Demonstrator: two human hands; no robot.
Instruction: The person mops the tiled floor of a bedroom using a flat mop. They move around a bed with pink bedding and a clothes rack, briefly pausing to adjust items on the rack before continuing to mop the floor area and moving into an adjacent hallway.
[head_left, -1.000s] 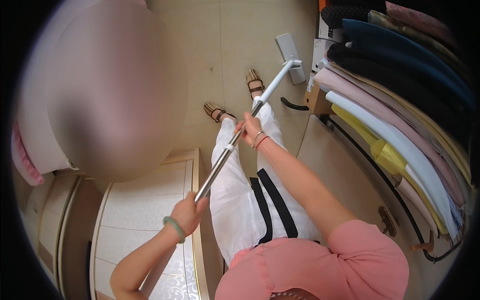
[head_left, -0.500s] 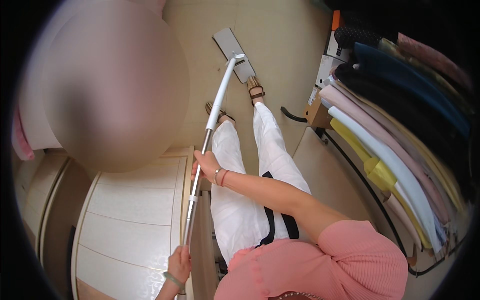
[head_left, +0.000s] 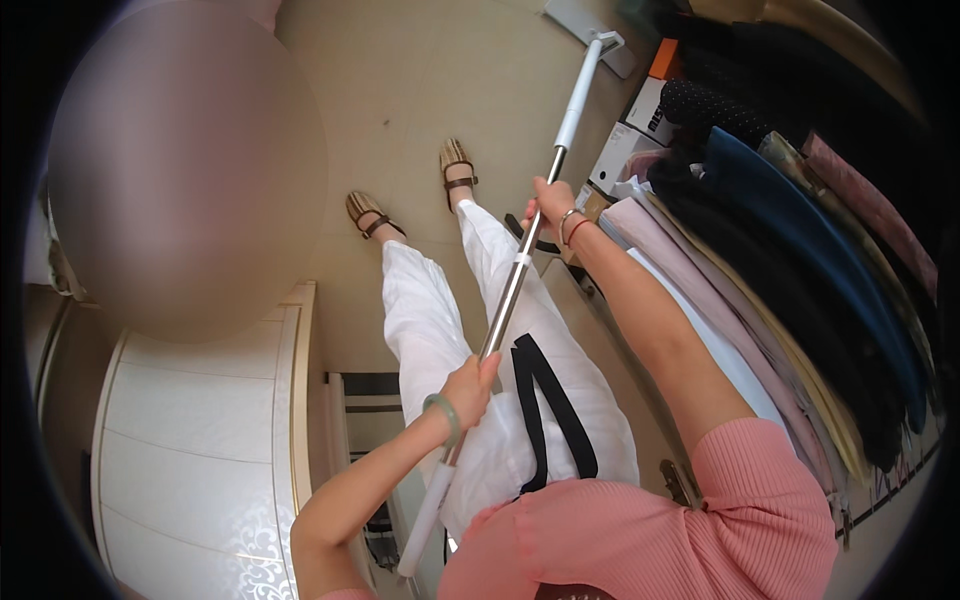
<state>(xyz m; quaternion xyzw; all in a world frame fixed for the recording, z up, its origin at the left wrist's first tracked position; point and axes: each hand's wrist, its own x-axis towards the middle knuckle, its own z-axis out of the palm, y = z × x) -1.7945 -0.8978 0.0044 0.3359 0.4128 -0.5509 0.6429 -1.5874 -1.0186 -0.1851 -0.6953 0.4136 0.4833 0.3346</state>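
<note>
Nearest the lens: pink ribbed top (head_left: 700, 540), cut off by the lower edge. White grip end of the mop handle (head_left: 515, 275) partly hidden behind the left forearm, its tip just above the lower edge. Large blurred oval over the upper left — nothing beneath it legible.

Left hand (head_left: 468, 385): fist wrapped around the steel shaft low down, green bangle (head_left: 442, 412) at the wrist; fingertips hidden behind the shaft.

Right hand (head_left: 552, 205): wrapped around the same shaft higher up, just below the white sleeve section; thin bracelets at the wrist. Palm side not visible.

Handle running diagonally from lower centre to upper right, crossing in front of the white trousers (head_left: 470, 330) with black straps hanging at the waist.

Below and left: white panelled cabinet (head_left: 190, 440), beside the legs. Both feet in brown sandals (head_left: 458, 170) flat on the beige floor (head_left: 400, 90).

Farthest: flat mop head (head_left: 590, 22) on the floor at the top edge, partly cropped. To the right, a row of hanging garments (head_left: 790, 230), with boxes (head_left: 640, 125) tucked beneath — details hard to make out.
</note>
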